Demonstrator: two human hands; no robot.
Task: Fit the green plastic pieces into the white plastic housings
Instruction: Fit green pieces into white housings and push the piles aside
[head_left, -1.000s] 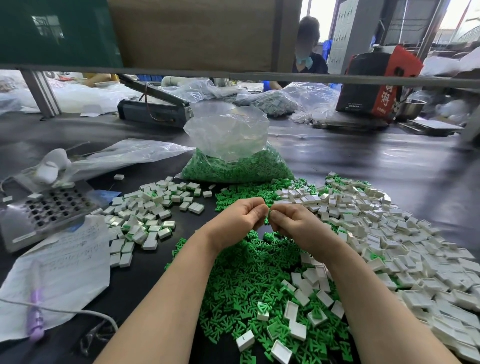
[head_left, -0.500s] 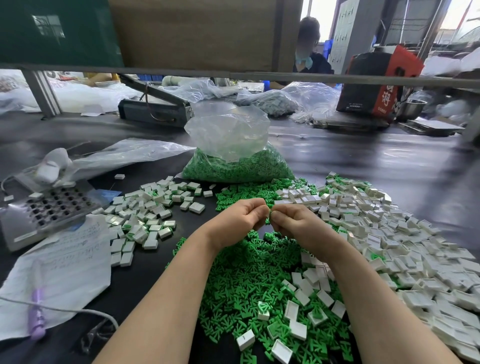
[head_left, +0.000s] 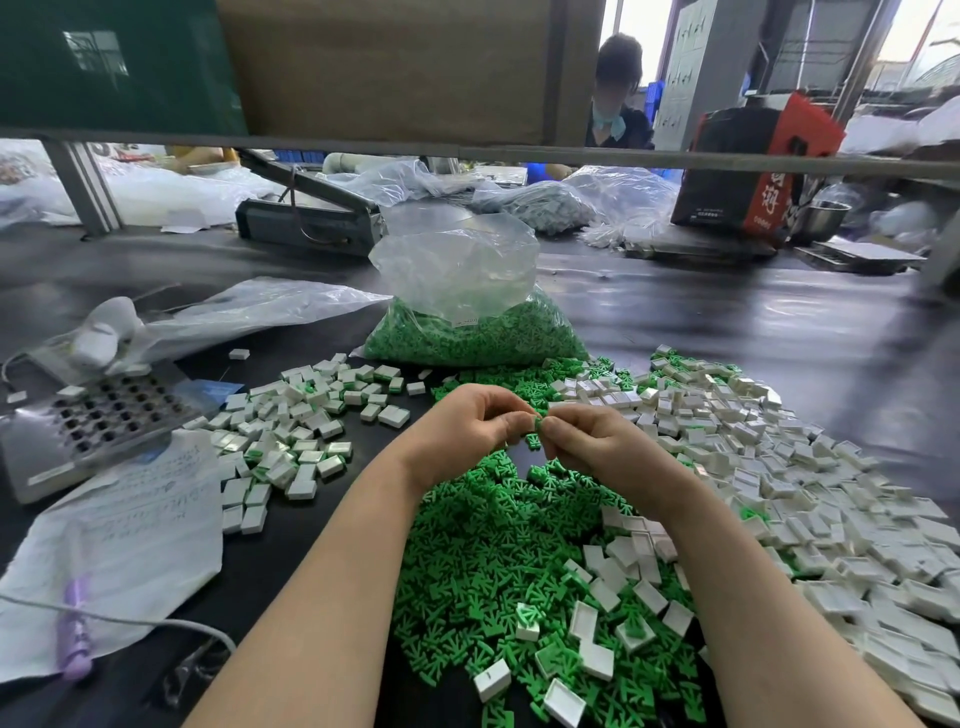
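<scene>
My left hand (head_left: 467, 431) and my right hand (head_left: 592, 441) meet above a heap of loose green plastic pieces (head_left: 498, 551). Their fingertips pinch one small green piece (head_left: 538, 423) between them; whether a white housing is also held is hidden by the fingers. A big pile of empty white housings (head_left: 779, 467) spreads to the right. To the left lies a smaller pile of white housings with green showing in some (head_left: 291, 431). A clear bag of green pieces (head_left: 472, 332) stands just behind my hands.
A grey block with a grid of holes (head_left: 98, 415) sits at left, over a sheet of written paper (head_left: 130, 530) with a purple pen (head_left: 72, 629) and a cable. Empty plastic bags, a dark machine (head_left: 311, 223), and a red-black box (head_left: 753, 166) lie beyond. A person sits across the table.
Both hands stay together at the same spot; the fingers have shifted slightly and the green piece shows more plainly between the fingertips.
</scene>
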